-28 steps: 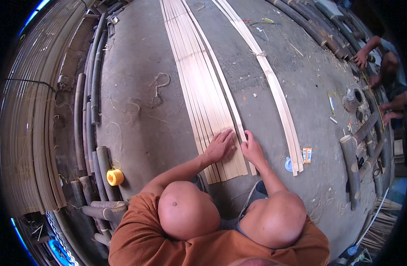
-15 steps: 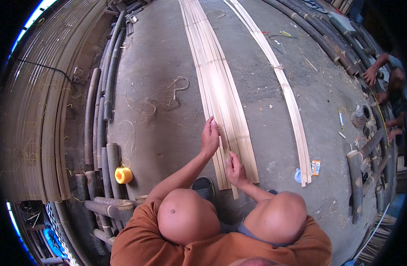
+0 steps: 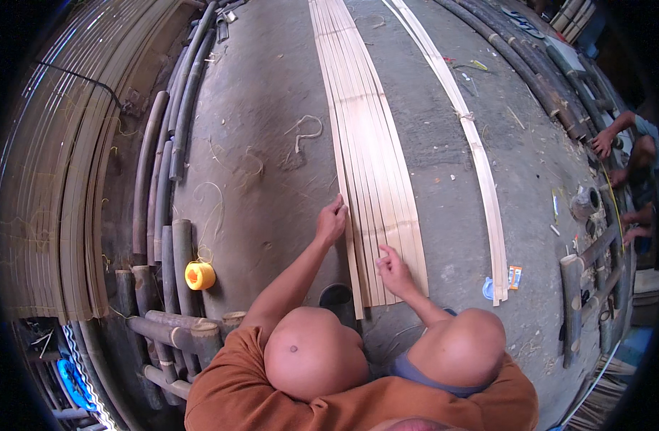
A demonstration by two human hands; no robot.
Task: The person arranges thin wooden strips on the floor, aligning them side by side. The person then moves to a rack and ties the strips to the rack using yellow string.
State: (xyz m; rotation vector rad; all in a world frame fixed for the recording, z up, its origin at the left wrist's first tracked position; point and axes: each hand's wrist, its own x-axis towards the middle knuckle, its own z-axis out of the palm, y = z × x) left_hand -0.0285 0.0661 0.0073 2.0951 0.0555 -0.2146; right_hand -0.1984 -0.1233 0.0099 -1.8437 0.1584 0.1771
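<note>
Long pale bamboo strips (image 3: 379, 208) lie side by side on the floor in front of me, running away from my feet. My left hand (image 3: 332, 220) is at their left edge, its fingers closed on the outermost strip (image 3: 354, 276). That strip stands slightly apart and its near end sticks out past the others. Over the right part of the strips is my right hand (image 3: 396, 273), index finger stretched out and the other fingers partly bent, with nothing held in it.
A narrower bundle of strips (image 3: 485, 179), tied partway, lies to the right. An orange roll of twine (image 3: 199, 275) sits at left beside dark bamboo poles (image 3: 182, 258). Stacked slats (image 3: 64, 215) fill the far left. Another person's hands (image 3: 604, 142) show at the right edge.
My left hand has shifted from on top of the strips to their left edge. The protruding strip end now shows at the left side instead of near the middle. The view has shifted slightly.
</note>
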